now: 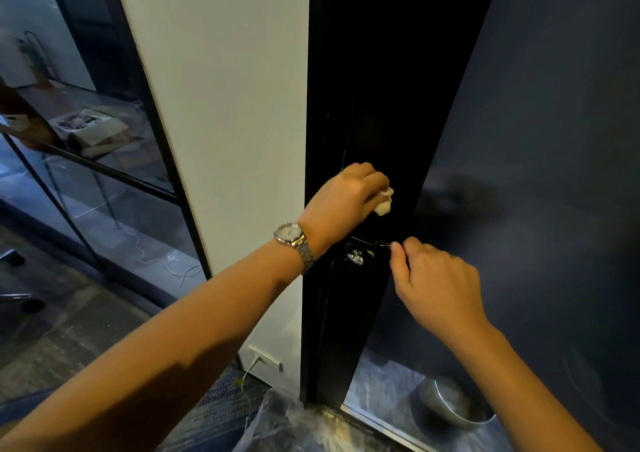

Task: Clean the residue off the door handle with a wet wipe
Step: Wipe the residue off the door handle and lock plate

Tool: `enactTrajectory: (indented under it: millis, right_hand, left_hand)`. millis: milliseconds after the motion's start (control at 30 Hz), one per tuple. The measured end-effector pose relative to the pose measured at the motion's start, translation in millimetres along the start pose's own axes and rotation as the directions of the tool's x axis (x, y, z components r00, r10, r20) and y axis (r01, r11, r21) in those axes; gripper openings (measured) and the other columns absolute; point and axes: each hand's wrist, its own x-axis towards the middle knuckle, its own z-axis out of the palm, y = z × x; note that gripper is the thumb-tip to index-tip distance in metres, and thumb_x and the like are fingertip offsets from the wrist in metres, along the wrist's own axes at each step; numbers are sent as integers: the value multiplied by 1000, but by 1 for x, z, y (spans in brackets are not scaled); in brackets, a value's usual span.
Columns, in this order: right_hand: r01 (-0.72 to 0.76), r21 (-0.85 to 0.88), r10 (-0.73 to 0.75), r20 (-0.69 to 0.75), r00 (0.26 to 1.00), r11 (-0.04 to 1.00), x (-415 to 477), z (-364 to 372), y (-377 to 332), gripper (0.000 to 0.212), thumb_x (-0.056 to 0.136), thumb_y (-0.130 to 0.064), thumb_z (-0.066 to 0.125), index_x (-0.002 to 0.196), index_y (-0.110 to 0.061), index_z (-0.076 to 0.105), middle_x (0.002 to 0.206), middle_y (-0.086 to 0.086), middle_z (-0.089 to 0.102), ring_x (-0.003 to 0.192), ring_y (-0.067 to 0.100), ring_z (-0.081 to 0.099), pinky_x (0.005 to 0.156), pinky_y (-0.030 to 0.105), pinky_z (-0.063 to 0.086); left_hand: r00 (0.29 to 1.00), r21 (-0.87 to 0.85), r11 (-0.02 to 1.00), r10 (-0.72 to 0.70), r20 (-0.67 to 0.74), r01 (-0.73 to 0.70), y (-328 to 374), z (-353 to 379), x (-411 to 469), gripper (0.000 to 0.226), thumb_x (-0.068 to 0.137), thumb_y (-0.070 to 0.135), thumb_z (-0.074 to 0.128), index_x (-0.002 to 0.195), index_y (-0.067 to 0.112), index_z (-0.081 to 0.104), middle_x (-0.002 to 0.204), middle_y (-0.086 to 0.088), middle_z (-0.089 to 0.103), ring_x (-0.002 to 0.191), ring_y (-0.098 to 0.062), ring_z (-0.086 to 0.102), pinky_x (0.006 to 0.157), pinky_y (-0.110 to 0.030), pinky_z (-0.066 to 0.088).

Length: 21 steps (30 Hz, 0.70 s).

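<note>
White residue flecked the black door handle our right hand gripped; our left hand clutched the crumpled white wet wipe just above; firm rubbing seemed needed.

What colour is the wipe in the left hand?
Cream-white wipe, clearest in the head view.

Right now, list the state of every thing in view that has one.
left hand: grips the wet wipe, above the handle.
wet wipe: bunched up, at the dark door edge.
right hand: fingers curled at the handle's end; grip unclear.
door handle: white residue on it, not yet wiped off.
cable: plugged into the wall outlet.
plastic bag: crumpled on the floor.
</note>
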Motion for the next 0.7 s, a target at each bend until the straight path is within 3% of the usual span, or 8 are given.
enactTrajectory:
  millis: [100, 233, 367, 433, 500, 567, 633, 700]
  right_hand:
    - [2, -4, -2, -3, 1000, 1000, 0, 1, 0, 37, 93, -34, 37, 68, -12, 52, 50, -3, 43, 38, 12, 28, 39, 18, 13]
    - [0, 4, 0, -4, 1000, 1000, 0, 1, 1, 38, 94, -35, 33, 71, -13, 53, 53, -3, 45, 39, 10, 27, 39, 20, 14]
    - [15, -14, -15, 3, 1000, 1000, 0, 1, 1, 39, 94, -36, 30, 76, -12, 56, 56, -3, 47, 42, 14, 35, 39, 20, 15]
    - [18, -16, -18, 2, 1000, 1000, 0, 1, 1, 40, 94, -36, 29, 78, -12, 56, 57, -3, 48, 44, 15, 37, 39, 20, 16]
    - [22, -12, -22, 0, 1000, 1000, 0, 1, 1, 40, 94, -37, 28, 77, -12, 55, 57, -2, 48, 44, 15, 36, 39, 20, 15]
    - [16, -10, -16, 2, 1000, 1000, 0, 0, 1, 41, 93, -37, 27, 75, -13, 54, 57, -3, 48, 43, 14, 35, 39, 21, 16]
    - [12, -16, -12, 8, 1000, 1000, 0, 0, 0, 40, 94, -38, 26, 74, -14, 51, 57, -3, 48, 43, 14, 35, 39, 21, 16]
    - [13, -17, -13, 7, 1000, 1000, 0, 1, 1, 39, 94, -37, 29, 73, -13, 51, 56, -2, 47, 43, 15, 35, 39, 21, 16]
  left_hand:
    - [969, -149, 966, -226, -97, 210, 11, 12, -17, 22, 88, 16, 58, 107, 6, 61, 104, -11, 60, 92, -19, 58, 76, -19, 44]
    - [834, -326, 806, -545, -82, 495, 24, 23, -42, 30, 94, 22, 48, 123, 14, 51, 116, -1, 53, 95, -5, 48, 73, -6, 36]
    - [647, -524, 502, -752, 129, 688, 32, 30, -47, 34, 97, 36, 36, 80, 11, 52, 68, 2, 53, 57, -8, 46, 52, -17, 35]
    - [601, -590, 428, -789, 125, 685, 35, 30, -44, 31, 97, 32, 37, 75, 14, 49, 63, 5, 47, 53, -6, 41, 51, -19, 32]
    - [627, -612, 473, -777, 49, 634, 39, 28, -45, 21, 98, 24, 38, 94, 18, 57, 78, 7, 52, 63, -2, 47, 58, -16, 38]
    - [713, -566, 614, -698, -65, 549, 40, 23, -45, 27, 98, 18, 39, 118, 19, 56, 105, 9, 53, 87, 4, 51, 75, -6, 42]
    - [784, -493, 716, -612, -104, 494, 35, 21, -42, 27, 96, 16, 43, 120, 17, 56, 117, 3, 51, 92, 3, 50, 78, 2, 36]
    - [787, -439, 730, -612, -80, 523, 27, 20, -35, 23, 94, 18, 47, 115, 15, 57, 116, -4, 53, 85, 0, 50, 73, 2, 37]
